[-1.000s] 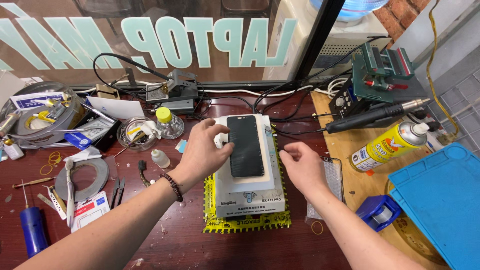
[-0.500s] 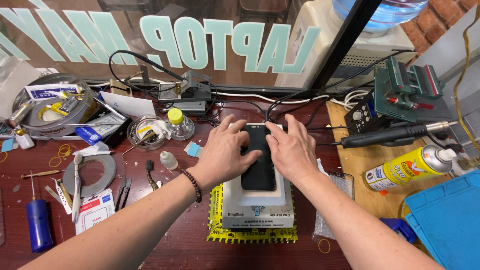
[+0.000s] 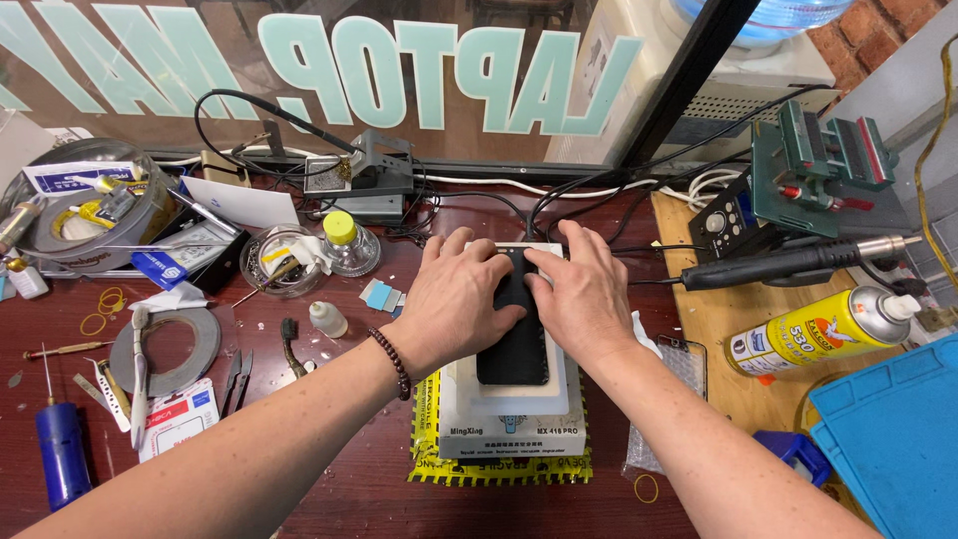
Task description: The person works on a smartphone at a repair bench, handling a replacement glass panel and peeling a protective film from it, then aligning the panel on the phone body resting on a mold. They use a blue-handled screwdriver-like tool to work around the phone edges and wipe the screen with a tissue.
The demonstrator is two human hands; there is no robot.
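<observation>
While both palms pressed flat on the dark phone [image 3: 514,349], the left hand [image 3: 461,299] and right hand [image 3: 579,299] lay side by side with fingers spread wide, gripping nothing. The phone rested on a white heating plate unit [image 3: 509,424], which sat on a yellow mat [image 3: 427,469] near the middle of the red-brown surface [image 3: 339,479]. To the left stood a small white dropper bottle [image 3: 327,319], a tape roll [image 3: 165,347] and a blue screwdriver [image 3: 62,454]. To the right lay a hot-air handle [image 3: 788,265], a yellow spray can [image 3: 823,329] and a blue mat [image 3: 893,429]. Cables [image 3: 559,205] crowded the far edge beneath the window. Open room remained only along the near edge, between the forearms.
</observation>
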